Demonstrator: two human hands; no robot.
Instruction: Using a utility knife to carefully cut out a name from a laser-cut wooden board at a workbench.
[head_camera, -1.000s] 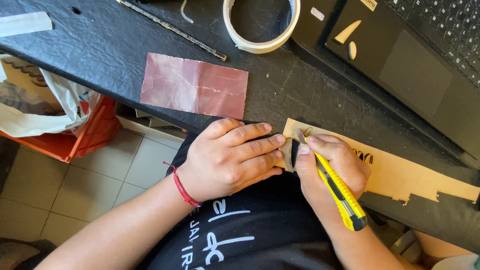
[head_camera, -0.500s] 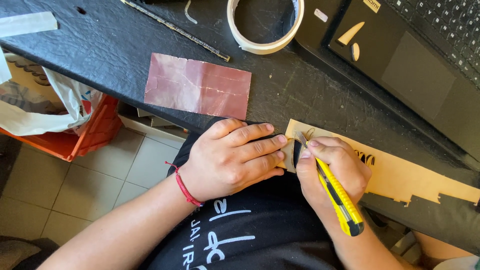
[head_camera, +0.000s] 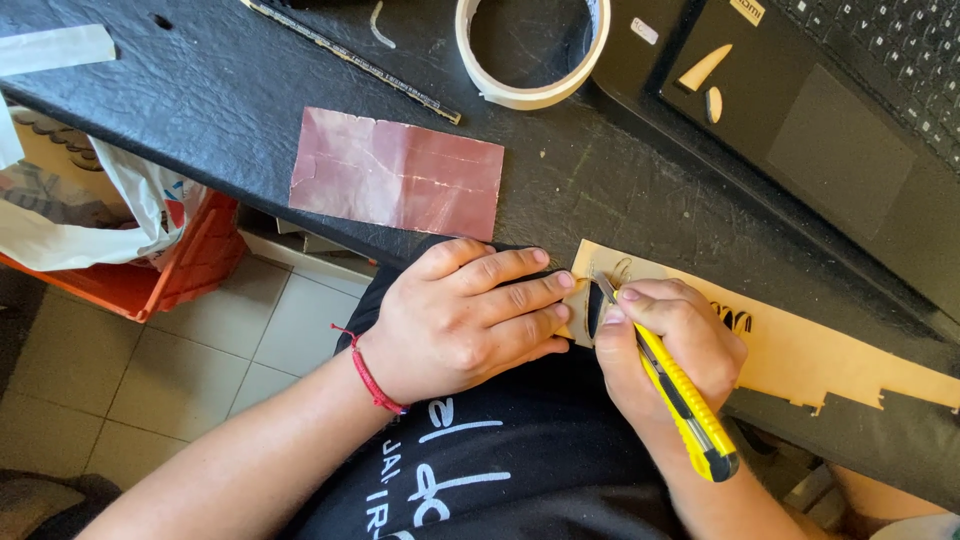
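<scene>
Now the right hand (head_camera: 675, 335) is closed around a yellow utility knife (head_camera: 680, 400), with the blade tip on the end of a thin tan board (head_camera: 800, 350) at the edge of the black table (head_camera: 200, 110). Beside it, the left hand (head_camera: 460, 320) lies flat, fingers pressing the board's end

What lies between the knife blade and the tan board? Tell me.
Nothing visible. The right hand holds the yellow utility knife with its blade tip down on the tan board; the left hand presses the board's end beside the blade, not under it.
</scene>
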